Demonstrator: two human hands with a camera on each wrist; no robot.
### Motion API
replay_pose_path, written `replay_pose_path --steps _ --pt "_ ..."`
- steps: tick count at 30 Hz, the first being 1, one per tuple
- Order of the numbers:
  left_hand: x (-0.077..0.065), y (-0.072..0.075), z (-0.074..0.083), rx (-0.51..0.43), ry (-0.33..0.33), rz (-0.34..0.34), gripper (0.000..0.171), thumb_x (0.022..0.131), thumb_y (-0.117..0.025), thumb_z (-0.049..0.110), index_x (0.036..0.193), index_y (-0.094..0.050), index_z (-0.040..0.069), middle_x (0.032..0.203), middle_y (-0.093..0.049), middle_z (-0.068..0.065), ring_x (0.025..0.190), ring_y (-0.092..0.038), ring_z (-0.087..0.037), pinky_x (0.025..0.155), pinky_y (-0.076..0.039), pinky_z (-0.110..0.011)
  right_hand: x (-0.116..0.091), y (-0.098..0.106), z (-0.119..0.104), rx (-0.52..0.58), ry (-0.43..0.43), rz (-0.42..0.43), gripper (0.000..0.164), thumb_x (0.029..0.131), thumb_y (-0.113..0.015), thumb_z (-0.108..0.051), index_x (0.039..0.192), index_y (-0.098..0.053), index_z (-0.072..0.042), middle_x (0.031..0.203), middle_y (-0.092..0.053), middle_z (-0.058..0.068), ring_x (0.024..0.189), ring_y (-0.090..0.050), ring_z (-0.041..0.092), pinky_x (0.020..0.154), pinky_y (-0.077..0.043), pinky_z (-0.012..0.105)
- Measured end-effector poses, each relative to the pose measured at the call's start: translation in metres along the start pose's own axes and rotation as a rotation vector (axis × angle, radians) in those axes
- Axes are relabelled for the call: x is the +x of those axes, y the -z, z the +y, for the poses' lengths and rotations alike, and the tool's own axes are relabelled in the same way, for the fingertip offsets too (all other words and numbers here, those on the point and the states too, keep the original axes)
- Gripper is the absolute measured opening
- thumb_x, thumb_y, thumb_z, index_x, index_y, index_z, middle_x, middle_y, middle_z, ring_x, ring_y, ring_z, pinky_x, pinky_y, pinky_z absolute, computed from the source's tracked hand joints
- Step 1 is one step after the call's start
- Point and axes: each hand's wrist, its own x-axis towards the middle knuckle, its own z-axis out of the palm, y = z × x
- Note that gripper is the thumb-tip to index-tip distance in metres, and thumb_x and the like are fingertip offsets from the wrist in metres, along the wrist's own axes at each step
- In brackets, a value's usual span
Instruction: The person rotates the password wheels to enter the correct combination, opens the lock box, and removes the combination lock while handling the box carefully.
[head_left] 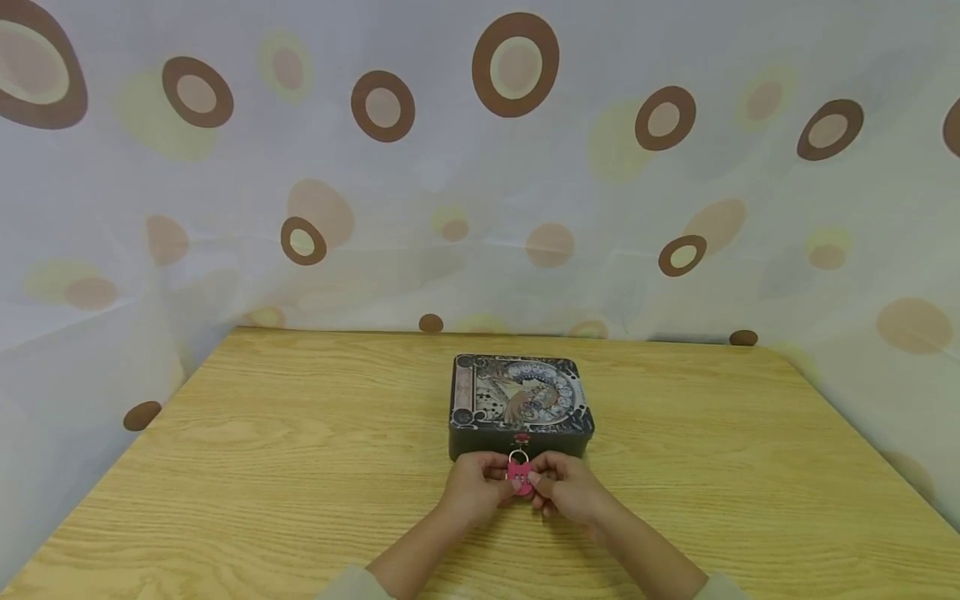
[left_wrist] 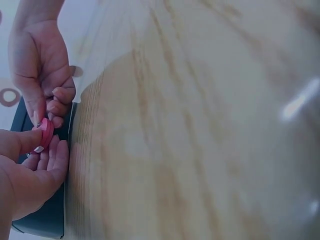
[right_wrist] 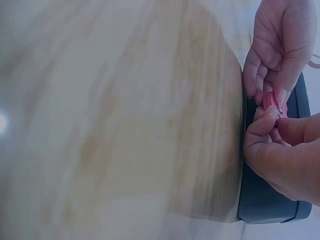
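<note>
— One pink padlock (head_left: 522, 483) and so many fingers; who has what?

— The left hand (head_left: 472, 487) pinches its left side and the right hand (head_left: 567, 489) pinches its right, thumbs in front. Both grips are closed on it, with the padlock between them

— Why hold it from both sides?

— My guess is steadiness: something so small could tip if only one hand touched it. Gripping by the edges also leaves some of the number wheels (head_left: 520, 478) in sight

— And where is it, exactly?

— At the front of the dark box (head_left: 517, 392), just below the red clasp (head_left: 521, 438). Whether the metal loop (head_left: 518, 452) goes through the clasp, I can't tell

— Which way does it point?

— Loop toward the box, bottom end toward the person, wheels facing them. So its long axis runs from clasp to person, while the box's long side lies crosswise on the table (head_left: 300, 467)

— Then the box is turned on purpose?

— I'd say so: with the clasp facing the person, both arms reach the padlock evenly
</note>
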Motion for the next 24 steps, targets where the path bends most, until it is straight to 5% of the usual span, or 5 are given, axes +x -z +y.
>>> replay_pose_path --steps 16,24 --pt "-0.0009 -0.0019 -0.0011 0.0 -0.032 0.015 0.022 0.079 -0.064 -0.002 0.097 -0.063 -0.015 0.08 -0.067 -0.018 0.069 -0.063 -0.014 0.059 -0.055 -0.024 -0.0005 -0.002 0.0 -0.026 0.009 0.01 0.013 0.093 -0.047 0.0 0.099 -0.051 0.011 0.069 -0.052 0.001 0.06 -0.05 0.009 0.052 -0.044 0.019" --pt "-0.0009 -0.0025 0.0007 -0.04 0.006 0.008 0.02 0.083 -0.061 -0.003 0.098 -0.063 -0.016 0.081 -0.068 -0.021 0.068 -0.065 -0.016 0.06 -0.058 -0.028 -0.0012 -0.0019 -0.0018 -0.023 0.005 0.009 0.012 0.093 -0.046 0.0 0.098 -0.051 0.01 0.069 -0.053 0.001 0.06 -0.05 0.009 0.053 -0.044 0.019"
